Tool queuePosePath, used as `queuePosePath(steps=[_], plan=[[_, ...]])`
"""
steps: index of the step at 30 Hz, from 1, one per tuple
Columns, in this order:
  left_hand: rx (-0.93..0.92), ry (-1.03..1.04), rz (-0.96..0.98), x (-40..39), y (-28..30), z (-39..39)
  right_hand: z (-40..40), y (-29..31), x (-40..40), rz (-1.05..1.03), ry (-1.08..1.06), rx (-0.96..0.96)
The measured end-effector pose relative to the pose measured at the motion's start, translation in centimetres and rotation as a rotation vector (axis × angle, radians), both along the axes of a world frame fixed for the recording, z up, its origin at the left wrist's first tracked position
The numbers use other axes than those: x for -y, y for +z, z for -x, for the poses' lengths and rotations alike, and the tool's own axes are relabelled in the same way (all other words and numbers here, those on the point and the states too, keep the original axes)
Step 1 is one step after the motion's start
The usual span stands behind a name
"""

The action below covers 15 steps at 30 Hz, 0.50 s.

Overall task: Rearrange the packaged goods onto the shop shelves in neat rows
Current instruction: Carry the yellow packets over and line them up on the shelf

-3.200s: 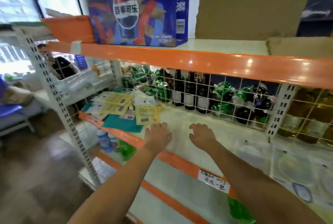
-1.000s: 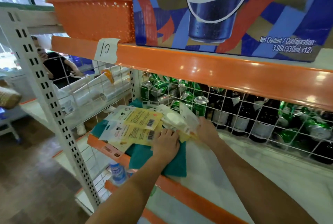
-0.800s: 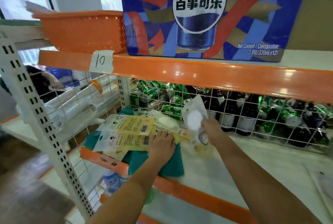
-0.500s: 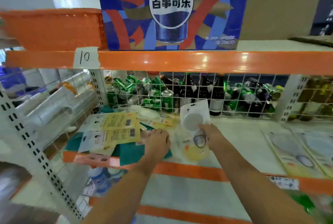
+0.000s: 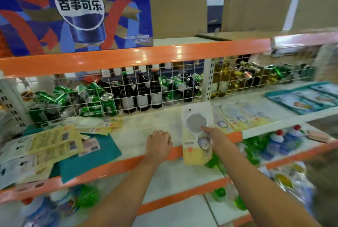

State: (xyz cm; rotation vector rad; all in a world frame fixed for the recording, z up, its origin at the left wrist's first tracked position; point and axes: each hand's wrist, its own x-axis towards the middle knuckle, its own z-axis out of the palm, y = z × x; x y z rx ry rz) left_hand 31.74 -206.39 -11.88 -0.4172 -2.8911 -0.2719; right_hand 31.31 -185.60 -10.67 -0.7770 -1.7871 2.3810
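Observation:
My right hand (image 5: 214,138) grips a flat white-and-yellow packet (image 5: 196,131) with a round window, held upright over the front edge of the middle shelf (image 5: 139,130). My left hand (image 5: 159,141) rests on that shelf near its orange lip, fingers curled and holding nothing. A loose heap of yellow and white packets (image 5: 47,141) lies on teal sheets (image 5: 102,153) at the left. To the right of the held packet, similar packets (image 5: 241,115) lie flat in a row.
A wire grid (image 5: 146,88) backs the shelf, with green cans and dark bottles behind it. A Pepsi carton (image 5: 76,9) and cardboard boxes stand on the shelf above. Blue-framed packets (image 5: 303,98) lie far right. Bottles fill the lower shelf (image 5: 285,142).
My right hand lifted one packet out of the left heap and carried it to the right. My left hand left the heap and moved right along the shelf edge.

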Motion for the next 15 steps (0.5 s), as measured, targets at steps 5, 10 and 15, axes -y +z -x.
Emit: queuePosePath(steps=[5, 10, 15], plan=[[0.033, -0.079, 0.018, -6.2, -0.1, -0.9, -2.6, -1.0, -5.9, 0.028, -0.066, 0.037], [0.056, -0.179, 0.021, -13.4, -0.3, -2.6, -5.2, -2.0, -13.1, 0.031, -0.130, 0.025], [0.092, -0.270, 0.040, -20.6, 0.1, -3.7, -8.0, -1.8, -19.3, 0.027, -0.185, 0.020]])
